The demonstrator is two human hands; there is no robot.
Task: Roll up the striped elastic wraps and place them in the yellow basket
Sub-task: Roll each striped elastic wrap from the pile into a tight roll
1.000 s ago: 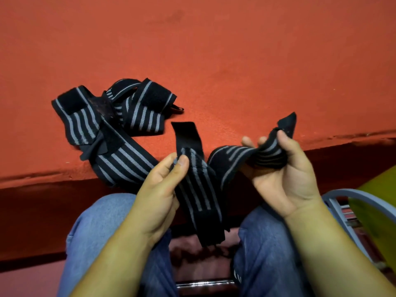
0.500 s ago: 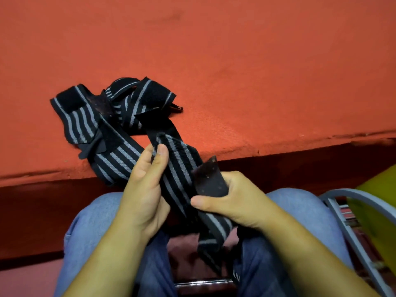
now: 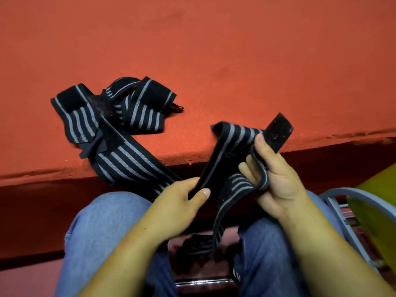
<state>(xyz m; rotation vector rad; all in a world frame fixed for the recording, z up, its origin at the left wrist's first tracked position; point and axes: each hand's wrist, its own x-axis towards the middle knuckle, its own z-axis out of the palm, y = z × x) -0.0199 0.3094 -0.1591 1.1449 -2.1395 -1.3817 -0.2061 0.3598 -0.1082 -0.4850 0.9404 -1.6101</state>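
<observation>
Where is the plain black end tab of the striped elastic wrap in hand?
Head view, right of centre: the plain black end tab sticks up above the right hand, over the front edge of the red surface.

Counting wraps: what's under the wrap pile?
The red surface shows around the pile; one strap trails off its edge toward the left hand. Whatever lies beneath the layers is covered.

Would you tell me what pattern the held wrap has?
Black elastic wrap with grey lengthwise stripes; head view shows it best.

A red table (image 3: pixel 235 50), blue jeans (image 3: pixel 102 221), grey chair frame (image 3: pixel 360 192).
</observation>
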